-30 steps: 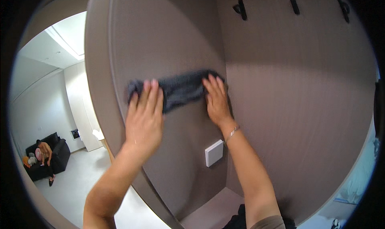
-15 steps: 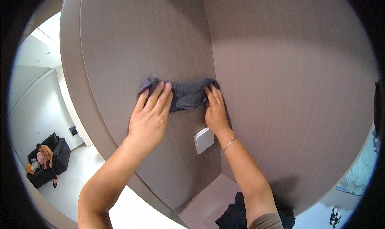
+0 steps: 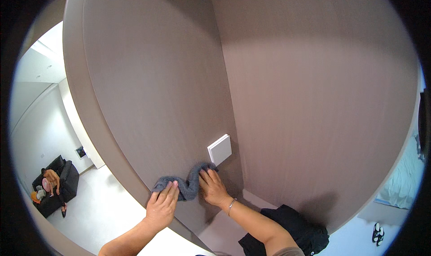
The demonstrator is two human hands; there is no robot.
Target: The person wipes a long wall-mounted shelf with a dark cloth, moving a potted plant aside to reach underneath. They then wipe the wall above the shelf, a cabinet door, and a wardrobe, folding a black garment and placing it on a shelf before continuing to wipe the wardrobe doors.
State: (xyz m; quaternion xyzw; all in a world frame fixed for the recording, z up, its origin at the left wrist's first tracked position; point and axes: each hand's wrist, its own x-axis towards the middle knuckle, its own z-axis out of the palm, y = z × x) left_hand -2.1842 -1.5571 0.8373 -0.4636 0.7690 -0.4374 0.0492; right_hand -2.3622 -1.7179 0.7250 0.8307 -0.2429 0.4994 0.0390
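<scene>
A dark grey cloth (image 3: 190,187) is pressed against the wood-grain side panel (image 3: 152,99), low down and bunched in a wavy strip. On its left end lies my left hand (image 3: 160,211), fingers together and holding the cloth to the panel near its front edge. My right hand (image 3: 214,191) presses the other end, fingertips on the fabric, just below a white square box or plate (image 3: 219,150) on the panel. A thin bracelet (image 3: 232,206) circles my right wrist.
Another panel (image 3: 323,108) meets this one at a corner on the right. Black clothing (image 3: 294,224) lies at the bottom, by my right forearm. Far left, a person (image 3: 53,179) sits on a black sofa (image 3: 69,177). Black-and-white slippers (image 3: 378,234) stand at the lower right.
Both hands have slid down the panel with the cloth, from above the white plate to below it. The cloth, stretched fairly straight before, is now bunched and wavy.
</scene>
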